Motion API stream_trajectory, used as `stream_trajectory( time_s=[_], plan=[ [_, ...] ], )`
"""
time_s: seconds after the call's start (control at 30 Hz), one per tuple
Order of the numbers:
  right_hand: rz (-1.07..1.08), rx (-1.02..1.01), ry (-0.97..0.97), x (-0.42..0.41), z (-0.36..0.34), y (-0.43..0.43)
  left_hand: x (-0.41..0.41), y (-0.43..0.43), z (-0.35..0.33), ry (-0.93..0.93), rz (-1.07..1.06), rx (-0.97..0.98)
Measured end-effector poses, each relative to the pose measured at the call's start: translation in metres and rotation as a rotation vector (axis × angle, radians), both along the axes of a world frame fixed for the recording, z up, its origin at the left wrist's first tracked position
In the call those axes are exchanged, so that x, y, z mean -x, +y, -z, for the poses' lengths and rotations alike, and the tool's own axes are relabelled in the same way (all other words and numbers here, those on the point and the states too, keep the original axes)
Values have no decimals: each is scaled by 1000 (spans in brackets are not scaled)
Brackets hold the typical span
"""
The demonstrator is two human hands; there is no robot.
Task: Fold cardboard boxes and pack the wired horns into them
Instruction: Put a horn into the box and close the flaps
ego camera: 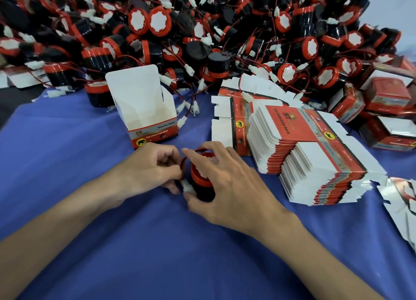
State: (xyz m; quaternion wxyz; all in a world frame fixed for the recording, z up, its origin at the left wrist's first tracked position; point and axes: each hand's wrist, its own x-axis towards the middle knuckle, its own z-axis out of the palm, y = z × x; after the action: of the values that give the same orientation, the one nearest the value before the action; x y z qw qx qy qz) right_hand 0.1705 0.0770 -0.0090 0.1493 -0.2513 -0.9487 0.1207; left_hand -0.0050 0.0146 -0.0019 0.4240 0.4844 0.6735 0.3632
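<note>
On the table (157,243) at 6 o'clock, the right hand (225,182) curls over a horn (202,178), thumb beneath, and the left hand (155,166) pinches its wire (200,149). An open box (146,110) stands at 11, flat boxes (304,153) at 2, the horn pile (202,29) at 12.

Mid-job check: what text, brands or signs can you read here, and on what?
"12v reversing horn": front of the open box.
"Genuine Parts": grey band on that box.
Black elephant in a yellow circle: same front.
"ST": top of the stack of flat boxes; smaller print there blurred.
Closed boxes at right: unreadable.
</note>
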Motion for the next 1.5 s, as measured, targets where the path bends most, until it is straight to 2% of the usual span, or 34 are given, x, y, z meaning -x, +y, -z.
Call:
stream_trajectory(
  time_s=[0.17,0.43,0.63,0.93,1.23,1.4,1.47,1.5],
  plan=[
    [-48,189,123,-5,1,7,18,-1,-5,-85,250,42],
    [-94,335,104,-5,3,8,14,0,1,-99,217,-18],
    [-58,172,121,-1,0,5,11,3,4,-134,125,-71],
    [-102,246,183,-3,4,9,12,3,5,-219,87,-52],
    [-130,134,98,1,-1,1,10,2,6,-228,74,-78],
    [-108,135,145,3,-1,-1,10,2,0,-191,90,-65],
    [-109,151,193,2,0,0,8,0,-4,-53,112,-107],
    [-107,165,220,2,0,0,6,-1,-6,82,77,-228]
  ],
)
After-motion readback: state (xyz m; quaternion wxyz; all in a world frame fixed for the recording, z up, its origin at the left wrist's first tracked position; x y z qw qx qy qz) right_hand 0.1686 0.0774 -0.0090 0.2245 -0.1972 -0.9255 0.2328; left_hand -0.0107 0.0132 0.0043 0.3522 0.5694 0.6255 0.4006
